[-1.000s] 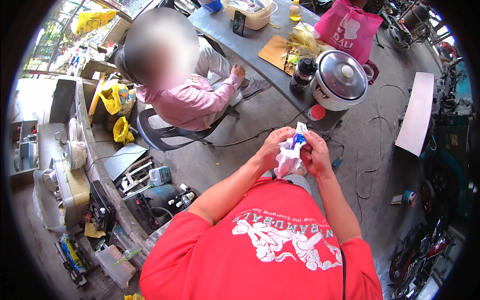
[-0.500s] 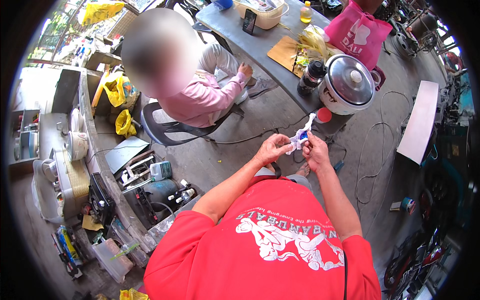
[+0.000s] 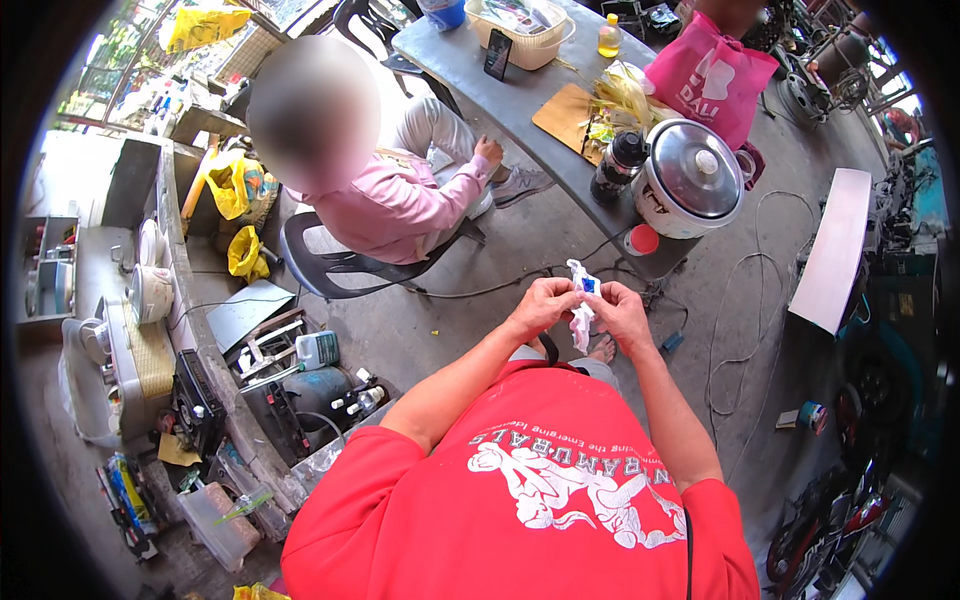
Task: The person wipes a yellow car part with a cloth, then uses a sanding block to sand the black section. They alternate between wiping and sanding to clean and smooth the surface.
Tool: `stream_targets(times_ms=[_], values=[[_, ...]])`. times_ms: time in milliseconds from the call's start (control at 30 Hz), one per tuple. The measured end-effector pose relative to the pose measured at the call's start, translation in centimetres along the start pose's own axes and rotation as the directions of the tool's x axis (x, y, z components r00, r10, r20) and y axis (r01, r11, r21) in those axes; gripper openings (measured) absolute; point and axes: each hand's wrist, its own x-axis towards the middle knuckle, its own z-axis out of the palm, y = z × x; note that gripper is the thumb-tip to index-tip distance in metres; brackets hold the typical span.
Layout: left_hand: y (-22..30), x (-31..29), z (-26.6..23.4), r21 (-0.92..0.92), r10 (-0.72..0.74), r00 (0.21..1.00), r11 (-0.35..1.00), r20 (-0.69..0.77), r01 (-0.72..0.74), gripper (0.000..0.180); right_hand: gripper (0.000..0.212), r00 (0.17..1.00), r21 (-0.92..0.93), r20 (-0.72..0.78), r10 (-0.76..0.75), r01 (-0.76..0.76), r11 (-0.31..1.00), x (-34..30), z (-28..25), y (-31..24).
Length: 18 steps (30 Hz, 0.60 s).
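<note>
In front of my red shirt, my left hand (image 3: 545, 304) and my right hand (image 3: 622, 314) meet with fingers closed around a crumpled white plastic wrapper (image 3: 579, 335). One end of it pokes up above my fingertips, and another hangs down between my hands. Against the wrapper, at my right fingers, shows a small blue-and-white piece (image 3: 591, 286); I cannot make out what it is. Both thumbs are pinched near the middle of the plastic. Just beyond my hands, on the table corner, stands a jar with a red lid (image 3: 642, 239).
The grey table (image 3: 480, 62) carries a lidded pot (image 3: 690, 180), a black bottle (image 3: 619, 166), a brown board (image 3: 568, 122) and a pink bag (image 3: 711, 78). A person in pink (image 3: 400, 205) sits on a dark chair (image 3: 330, 258) at left. Cables (image 3: 745, 300) lie on the floor.
My hands have drawn closer together. The wrapper, stretched toward the upper right before, now hangs down between them, and the left fingers have closed in near the blue piece.
</note>
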Motion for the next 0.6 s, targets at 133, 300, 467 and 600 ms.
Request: stream_targets(times_ms=[133,300,467,600], values=[[-0.5,0.4,-0.4,-0.216,-0.085,0.996,0.972,0.037,0.091,0.022,0.020,0.996,0.332,0.065,0.056,-0.075,0.940,-0.2,-0.8,0.7],[-1.0,0.6,0.6,-0.456,-0.093,0.994,0.883,0.055,0.107,0.019,0.022,0.985,0.587,0.119,0.124,-0.170,0.792,0.0,-0.4,1.7],[0.1,0.9,1.2,-0.025,-0.067,0.998,0.997,0.008,0.067,0.033,0.021,0.996,0.371,0.068,0.060,-0.081,0.925,-0.5,-0.3,1.9],[0.9,1.3,1.4,0.139,0.001,1.000,0.990,0.005,-0.002,0.032,0.020,0.991,0.516,0.110,0.074,-0.121,0.848,-0.6,-1.3,1.6]])
